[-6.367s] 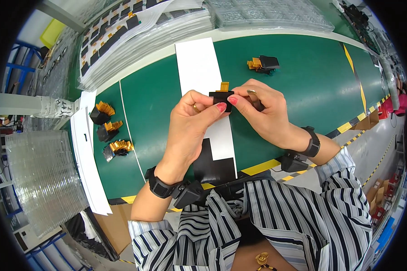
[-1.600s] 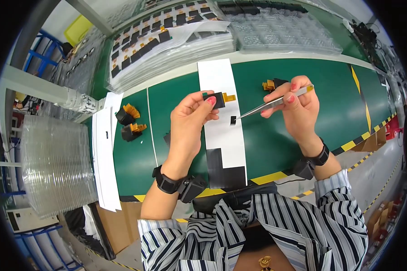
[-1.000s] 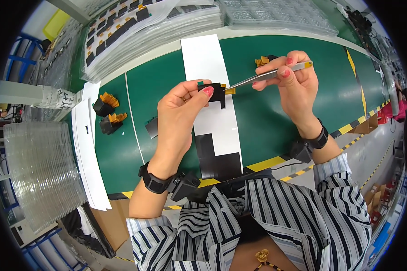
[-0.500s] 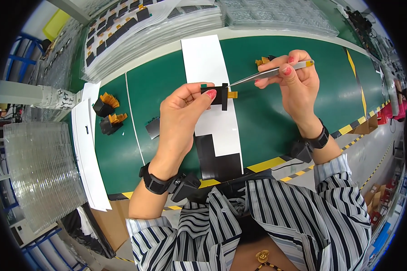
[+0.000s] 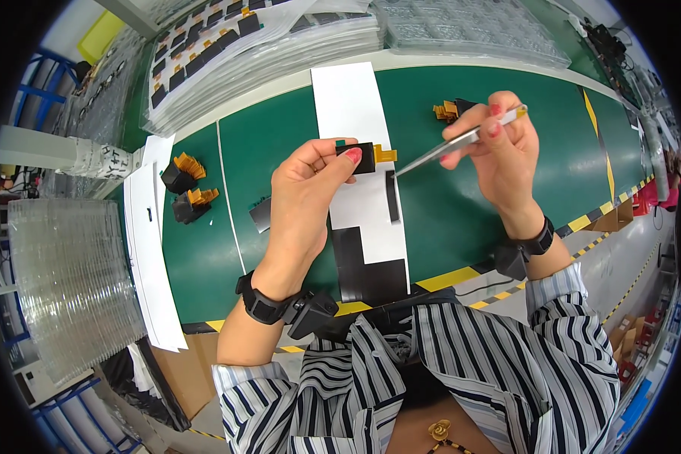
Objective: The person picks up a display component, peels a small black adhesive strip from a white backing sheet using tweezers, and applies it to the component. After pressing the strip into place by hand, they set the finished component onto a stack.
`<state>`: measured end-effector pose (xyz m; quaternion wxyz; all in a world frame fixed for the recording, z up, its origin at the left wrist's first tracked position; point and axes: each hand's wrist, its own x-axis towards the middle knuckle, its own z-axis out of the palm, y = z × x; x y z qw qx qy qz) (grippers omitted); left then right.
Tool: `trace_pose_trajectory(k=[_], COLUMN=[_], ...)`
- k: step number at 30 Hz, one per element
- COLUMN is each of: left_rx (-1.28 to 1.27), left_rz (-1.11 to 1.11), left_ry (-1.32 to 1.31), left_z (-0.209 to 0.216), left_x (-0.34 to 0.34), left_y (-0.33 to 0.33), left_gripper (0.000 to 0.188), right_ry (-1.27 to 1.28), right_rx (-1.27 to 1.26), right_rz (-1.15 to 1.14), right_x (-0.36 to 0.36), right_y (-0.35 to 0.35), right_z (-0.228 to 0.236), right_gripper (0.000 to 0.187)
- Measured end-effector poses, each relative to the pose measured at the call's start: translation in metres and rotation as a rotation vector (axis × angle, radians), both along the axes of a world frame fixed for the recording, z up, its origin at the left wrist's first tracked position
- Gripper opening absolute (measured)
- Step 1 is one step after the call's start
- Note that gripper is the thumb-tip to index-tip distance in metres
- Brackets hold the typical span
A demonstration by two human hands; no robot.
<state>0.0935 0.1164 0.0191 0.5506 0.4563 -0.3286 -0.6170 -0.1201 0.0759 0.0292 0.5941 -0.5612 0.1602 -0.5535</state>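
My left hand [image 5: 303, 185] pinches a small black display panel [image 5: 366, 160] between thumb and fingers. From the panel's right end an orange flex cable [image 5: 386, 155] sticks out, and a green tab shows at its upper left corner. In my right hand [image 5: 508, 163] is a pair of metal tweezers [image 5: 443, 149], pointing down and left. At their tips hangs a narrow black strip [image 5: 392, 198], just right of the panel and apart from it, over a long white sheet [image 5: 348, 94]. Pieces of black film [image 5: 363, 268] lie on the sheet's near end.
Stacks of black panels with orange cables [image 5: 189, 198] lie on the green table [image 5: 268, 121] at left; another stack [image 5: 450, 110] is at right. A dark film piece [image 5: 260, 215] is beside my left wrist. Clear plastic trays [image 5: 280, 64] are piled along the back.
The black strip, which lay across the panel's right end, is now off it at the tweezer tips. My right hand has moved the tips down and right. My left hand keeps its pinch.
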Motion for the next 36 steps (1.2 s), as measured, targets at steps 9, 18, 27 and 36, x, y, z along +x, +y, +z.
trace_pose_trajectory(k=[9, 18, 27, 36], left_rx=[0.000, 0.005, 0.011, 0.058], left_rz=[-0.057, -0.066, -0.102, -0.034], left_ry=[-0.025, -0.027, -0.001, 0.348], left_z=[0.002, 0.002, 0.002, 0.004], left_x=[-0.002, -0.002, -0.001, -0.017], left_y=[0.003, 0.004, 0.004, 0.007], left_gripper=[0.016, 0.016, 0.015, 0.007], right_ry=[0.089, 0.079, 0.051, 0.622], right_rx=[0.048, 0.066, 0.083, -0.537], right_rz=[-0.143, -0.163, -0.248, -0.485], right_x=[0.005, 0.005, 0.010, 0.028], right_y=[-0.004, -0.005, -0.002, 0.032], right_z=[-0.004, -0.004, -0.005, 0.000], right_gripper=[0.013, 0.012, 0.014, 0.011])
